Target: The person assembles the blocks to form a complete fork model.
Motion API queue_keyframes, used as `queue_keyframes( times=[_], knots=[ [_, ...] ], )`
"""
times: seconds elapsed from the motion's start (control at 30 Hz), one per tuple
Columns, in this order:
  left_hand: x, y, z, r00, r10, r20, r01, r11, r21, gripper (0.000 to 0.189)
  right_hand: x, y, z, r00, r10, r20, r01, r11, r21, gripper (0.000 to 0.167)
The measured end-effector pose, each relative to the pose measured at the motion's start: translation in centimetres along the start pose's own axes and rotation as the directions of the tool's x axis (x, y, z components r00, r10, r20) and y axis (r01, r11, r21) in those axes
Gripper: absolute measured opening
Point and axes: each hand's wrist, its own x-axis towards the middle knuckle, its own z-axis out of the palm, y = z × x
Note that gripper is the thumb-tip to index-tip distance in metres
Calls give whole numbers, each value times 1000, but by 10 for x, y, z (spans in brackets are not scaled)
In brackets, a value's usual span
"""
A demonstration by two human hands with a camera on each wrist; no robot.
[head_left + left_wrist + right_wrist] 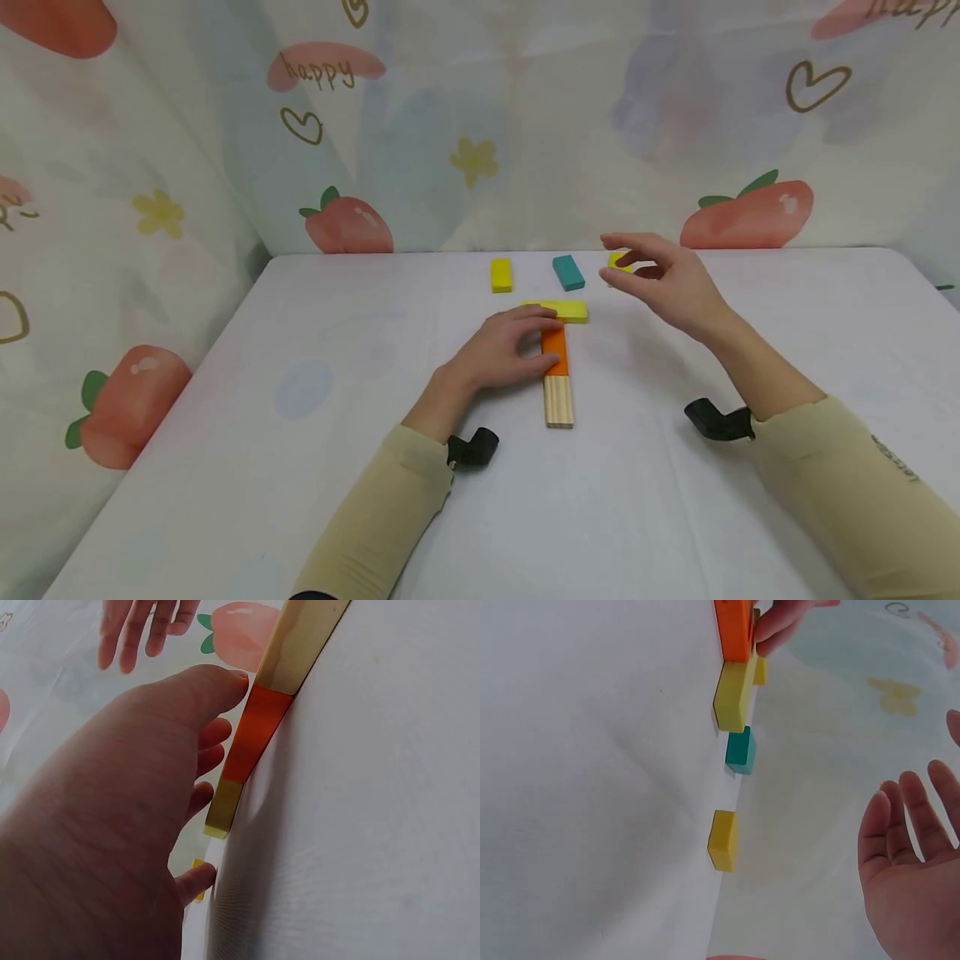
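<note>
Two bare hands are over a white-covered table. An orange wooden block [554, 352] lies end to end with a plain wood block [558, 402]. Across its far end lies a yellow block [574, 312]. The left hand [504, 350] rests at their left side, fingers loosely bent, fingertips over the yellow and orange blocks. Its thumb [217, 686] is near the joint between wood and orange in the left wrist view. Farther right, the right hand [671, 283] hovers with fingers spread and nothing in them, partly hiding another yellow block [617, 260].
Toward the back edge stand a yellow block [501, 275] and a teal block [568, 272]. Behind the table hangs a printed cloth [540, 192] with fruit, hearts and flowers. Small black devices [474, 447] are worn at both wrists, by the sleeves.
</note>
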Motion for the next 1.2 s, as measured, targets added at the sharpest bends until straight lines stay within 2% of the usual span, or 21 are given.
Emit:
queue_keyframes(
  times=[0.43,0.8,1.0,1.2],
  knots=[
    [0,-5,1,1000,13,5,-13,999,41,47,26,19,-4,997,77,6,-77,997,-27,57],
    [0,-5,1,1000,21,5,-21,998,54,48,38,36,-8,983,176,47,-171,981,-88,66],
    [1,-4,0,1000,26,15,-27,998,49,47,45,45,-13,977,195,82,-186,977,-102,65],
    [0,-6,0,1000,27,11,-27,999,47,47,55,48,-15,963,232,140,-214,968,-133,67]
  ],
)
